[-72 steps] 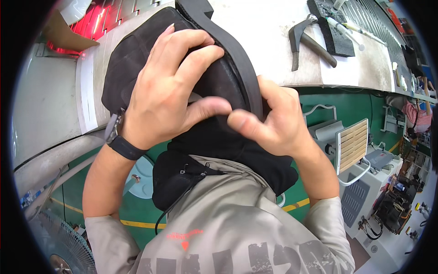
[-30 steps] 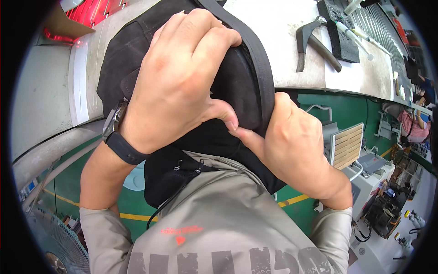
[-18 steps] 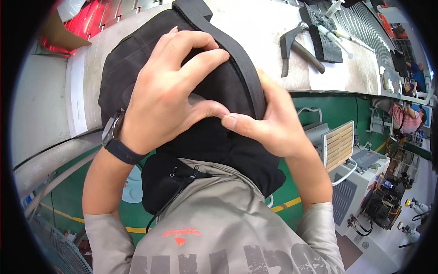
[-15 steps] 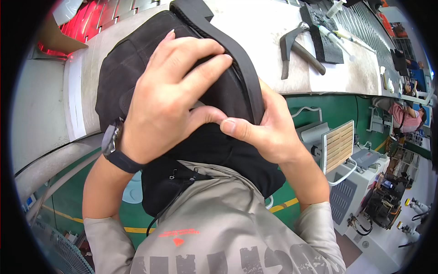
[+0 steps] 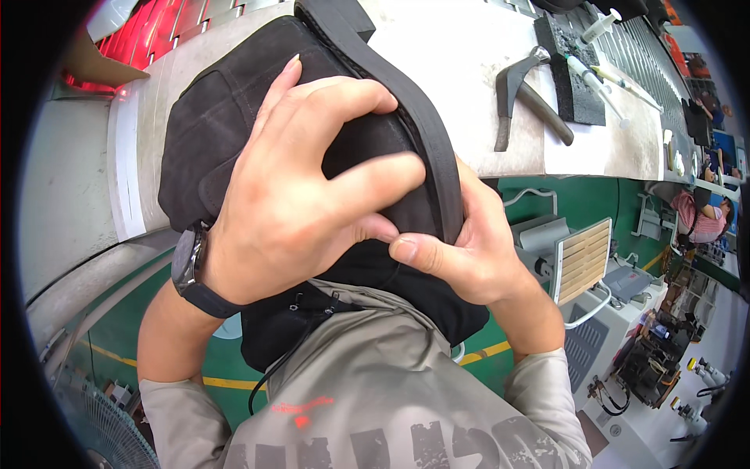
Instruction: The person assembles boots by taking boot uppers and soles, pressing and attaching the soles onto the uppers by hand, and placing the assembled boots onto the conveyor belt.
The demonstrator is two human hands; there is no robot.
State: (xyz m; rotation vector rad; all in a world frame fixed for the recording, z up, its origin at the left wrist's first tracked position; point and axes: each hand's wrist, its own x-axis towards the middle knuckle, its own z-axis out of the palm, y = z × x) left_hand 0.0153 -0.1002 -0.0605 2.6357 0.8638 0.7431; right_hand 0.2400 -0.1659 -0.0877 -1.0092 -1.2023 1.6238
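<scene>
A black boot (image 5: pixel 226 109) with a soft, stitched upper lies on its side over the bench edge, its near end against my body. Its thick black sole (image 5: pixel 428 129) curves along the right side. My left hand (image 5: pixel 285 195), a dark watch at the wrist, spans the upper with fingers spread and bent. Its index finger is slightly blurred near the seam between upper and sole; another fingertip touches that seam farther up. My right hand (image 5: pixel 480 254) wraps round the near end of the sole, thumb on top, close to my left thumb. Its other fingers are partly hidden behind the sole.
On the pale bench (image 5: pixel 445 47) lies a hammer (image 5: pixel 512 90) with a dark handle. Beside it a black foam block (image 5: pixel 574 86) lies under syringes (image 5: pixel 598 82). Red light glows at a metal conveyor (image 5: pixel 148 39), far left. Right are a slatted panel (image 5: pixel 582 262) and machinery; a person sits beyond.
My left index finger has come away from its neighbour and moved nearer along the sole's edge. The boot's near end and both thumbs sit slightly lower and farther right in view.
</scene>
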